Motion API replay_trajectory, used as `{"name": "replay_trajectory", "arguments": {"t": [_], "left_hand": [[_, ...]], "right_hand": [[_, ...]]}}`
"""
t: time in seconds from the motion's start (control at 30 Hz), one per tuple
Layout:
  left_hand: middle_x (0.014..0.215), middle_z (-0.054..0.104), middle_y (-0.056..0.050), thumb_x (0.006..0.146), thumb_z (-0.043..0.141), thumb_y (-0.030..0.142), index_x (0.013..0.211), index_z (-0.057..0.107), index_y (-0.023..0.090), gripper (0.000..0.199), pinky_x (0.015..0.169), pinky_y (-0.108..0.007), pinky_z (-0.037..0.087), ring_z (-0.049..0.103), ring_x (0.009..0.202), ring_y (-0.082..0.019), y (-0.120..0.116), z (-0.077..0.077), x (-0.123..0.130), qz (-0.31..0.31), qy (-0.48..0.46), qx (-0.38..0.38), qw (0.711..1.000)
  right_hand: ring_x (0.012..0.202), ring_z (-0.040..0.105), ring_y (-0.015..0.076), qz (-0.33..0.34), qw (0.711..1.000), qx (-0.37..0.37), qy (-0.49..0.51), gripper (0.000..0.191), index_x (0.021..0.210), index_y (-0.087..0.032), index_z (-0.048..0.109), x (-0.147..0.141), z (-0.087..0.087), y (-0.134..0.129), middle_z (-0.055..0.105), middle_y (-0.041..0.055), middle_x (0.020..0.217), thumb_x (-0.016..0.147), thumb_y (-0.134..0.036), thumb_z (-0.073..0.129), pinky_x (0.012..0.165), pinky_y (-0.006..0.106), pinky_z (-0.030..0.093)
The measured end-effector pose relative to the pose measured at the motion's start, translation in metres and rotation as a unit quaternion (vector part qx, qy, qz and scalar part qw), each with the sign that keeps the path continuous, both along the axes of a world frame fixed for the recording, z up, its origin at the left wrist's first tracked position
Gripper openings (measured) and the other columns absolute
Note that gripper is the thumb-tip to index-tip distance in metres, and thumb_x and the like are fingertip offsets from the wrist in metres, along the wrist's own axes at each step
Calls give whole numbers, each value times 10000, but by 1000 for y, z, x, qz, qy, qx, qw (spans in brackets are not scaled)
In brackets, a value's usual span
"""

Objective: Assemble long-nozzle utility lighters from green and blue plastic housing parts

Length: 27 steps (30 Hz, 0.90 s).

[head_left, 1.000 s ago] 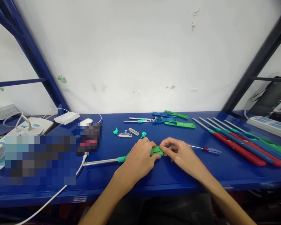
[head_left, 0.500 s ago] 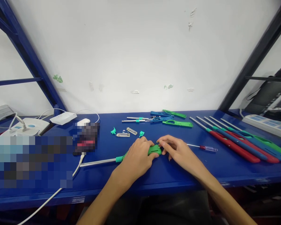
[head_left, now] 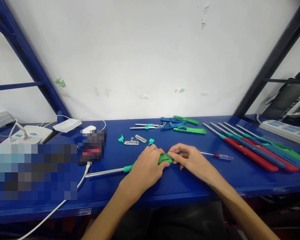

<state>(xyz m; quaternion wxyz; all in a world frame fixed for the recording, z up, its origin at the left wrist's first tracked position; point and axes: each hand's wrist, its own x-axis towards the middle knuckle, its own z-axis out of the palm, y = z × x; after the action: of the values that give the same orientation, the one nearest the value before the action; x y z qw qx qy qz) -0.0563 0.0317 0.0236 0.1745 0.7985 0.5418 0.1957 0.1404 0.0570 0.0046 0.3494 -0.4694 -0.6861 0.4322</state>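
Note:
My left hand [head_left: 148, 165] is wrapped over a green lighter [head_left: 165, 158] with a long metal tube, which points left over the blue table. My right hand [head_left: 187, 156] has its thumb and forefinger together at the right end of the green handle; whether something small is between them is hidden. Just right of my right hand lies a screwdriver [head_left: 223, 156] with a clear and red handle. Beyond my left hand are two clear fuel tanks [head_left: 131, 143] and two teal triggers [head_left: 151, 142].
Opened blue and green casings [head_left: 190, 130] with metal tubes lie at the table's back. Several long red, blue and green lighters [head_left: 250, 153] lie at the right. A white cable [head_left: 83, 176], a power strip [head_left: 30, 133] and a blurred dark object [head_left: 93, 143] are at the left.
The fingertips of my right hand have moved slightly left, onto the end of the green handle. My left hand keeps its hold.

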Motion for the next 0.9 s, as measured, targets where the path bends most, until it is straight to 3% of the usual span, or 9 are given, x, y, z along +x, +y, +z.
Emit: {"name": "replay_trajectory", "arguments": {"t": [0.37,0.6,0.9], "left_hand": [[1113,666,-101,1002,634,328,1135,719,188,211,972,-410,476,619,1101,-299,0,-2,0,0,1,2,1000],[1102,655,-96,999,645,324,1106,716,188,188,940,-407,487,620,1082,-295,-1,-1,0,0,0,3,1000],[1127,655,-106,993,653,321,1106,714,182,189,967,-425,502,623,1099,-306,-4,0,0,6,-1,3,1000]], "right_hand": [[644,654,151,-20,999,23,-33,284,924,-227,722,-2,-3,0,756,26,909,850,-502,718,560,274,499],[552,623,160,-32,996,49,-68,217,898,-237,742,-5,2,-3,725,-1,687,908,-427,638,574,287,485],[586,663,171,-40,995,71,-64,244,842,-242,695,-3,-5,0,719,4,702,928,-449,598,580,287,531]]}}
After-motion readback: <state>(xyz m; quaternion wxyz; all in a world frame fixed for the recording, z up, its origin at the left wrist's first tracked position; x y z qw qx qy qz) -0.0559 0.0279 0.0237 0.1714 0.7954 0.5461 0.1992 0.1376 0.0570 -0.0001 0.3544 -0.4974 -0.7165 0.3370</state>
